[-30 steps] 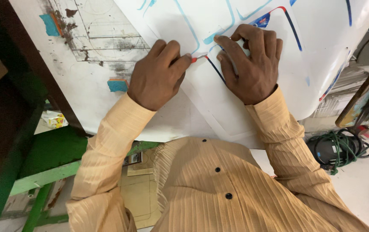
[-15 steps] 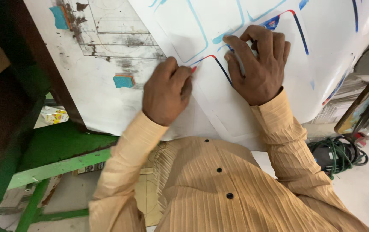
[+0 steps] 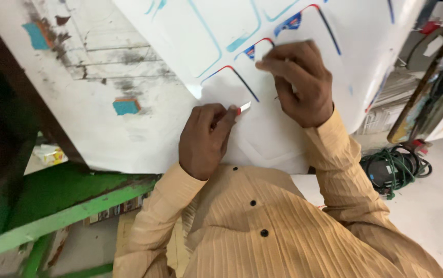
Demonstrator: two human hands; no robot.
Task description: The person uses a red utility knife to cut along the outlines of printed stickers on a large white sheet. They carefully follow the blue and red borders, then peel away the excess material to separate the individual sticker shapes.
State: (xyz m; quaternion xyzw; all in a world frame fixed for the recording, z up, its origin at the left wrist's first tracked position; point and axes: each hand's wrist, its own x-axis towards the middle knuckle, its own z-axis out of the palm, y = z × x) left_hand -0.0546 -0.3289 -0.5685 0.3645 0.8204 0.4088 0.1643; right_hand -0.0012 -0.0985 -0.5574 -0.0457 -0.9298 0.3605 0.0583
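Here your left hand (image 3: 205,138) pinches a small red-tipped blade (image 3: 243,107), angled to cut. Your right hand (image 3: 297,82) presses flat, fingers together, pinning the printed sheet (image 3: 216,41) to the desk (image 3: 103,128).

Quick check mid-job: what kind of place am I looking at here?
Likely a print or sign-cutting workshop. A large white printed sheet with blue and red outlines lies on a stained worktable with a green frame; the left hand holds a small blade; coiled cable lies on the floor.
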